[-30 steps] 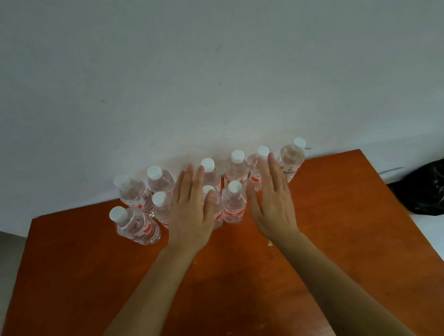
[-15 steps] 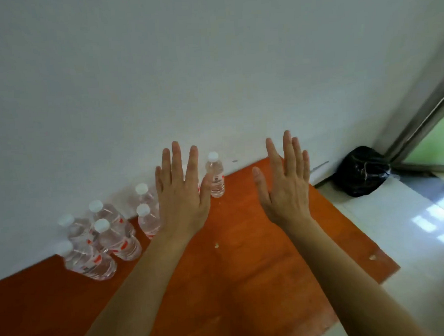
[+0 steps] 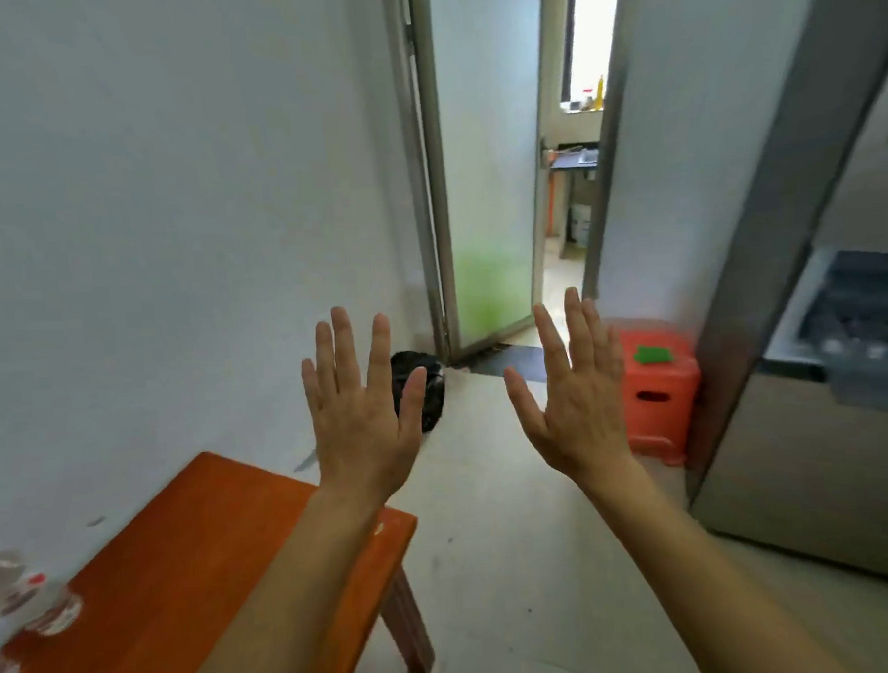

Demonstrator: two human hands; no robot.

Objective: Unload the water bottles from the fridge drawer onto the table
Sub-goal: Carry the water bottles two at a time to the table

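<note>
**Left hand** (image 3: 359, 418): raised over the far right corner of the orange wooden table (image 3: 211, 554), palm away, fingers straight and spread. It holds nothing.

**Right hand** (image 3: 574, 406): raised level with the left, out past the table's right edge and over the floor. The fingers are straight and it is empty. Both hands look free for a fresh pickup.

**Clear plastic water bottles with red labels** (image 3: 29, 600): stand on the table near its wall-side edge, at the far left of the view. They are blurred, so no count is possible. Judged to be grouped by the wall so that the front of the table stays free for more.

**Grey fridge drawer** (image 3: 863, 324): pulled out of the silver fridge (image 3: 797, 446), well apart from the table on the right. Its contents are too blurred to tell whether any bottles remain. It probably stands open for another reach.

**Red plastic stool** (image 3: 661, 402): on the floor just beside the fridge, something green on its top.

**Black bag** (image 3: 426, 388): on the floor in the wall corner, by the frosted glass door (image 3: 485, 179).
</note>
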